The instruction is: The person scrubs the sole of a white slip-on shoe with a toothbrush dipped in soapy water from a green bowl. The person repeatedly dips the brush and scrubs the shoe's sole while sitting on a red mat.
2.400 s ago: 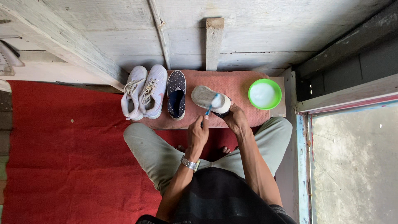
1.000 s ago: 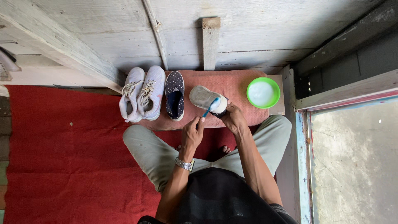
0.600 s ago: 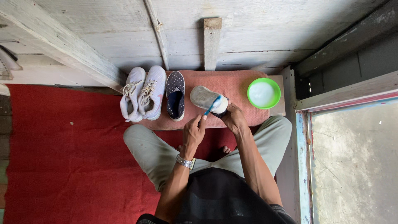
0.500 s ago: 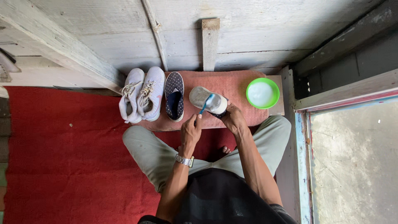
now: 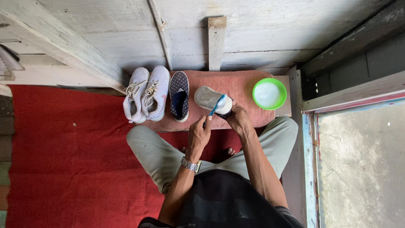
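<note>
1. Two white lace-up sneakers (image 5: 145, 99) stand side by side at the left end of the pink mat (image 5: 244, 84), touching each other.
2. One dark polka-dot slip-on shoe (image 5: 179, 101) lies just beside them on the mat, opening up.
3. A second shoe (image 5: 207, 98), sole turned upward, is near the middle of the mat. The right hand (image 5: 238, 120) is closed around its heel end.
4. The left hand (image 5: 199, 134), with a metal wristwatch (image 5: 190, 164) on the wrist, is closed on one blue toothbrush (image 5: 215, 107); its head rests against the upturned sole.
5. One green bowl (image 5: 270, 93) of white liquid sits at the mat's right end, apart from the shoes.
6. The mat lies on a low board against a weathered grey plank wall (image 5: 253, 33). A red carpet (image 5: 63, 160) covers the floor to the left and under the person's legs. A pale concrete surface (image 5: 363, 169) shows at the far right.
</note>
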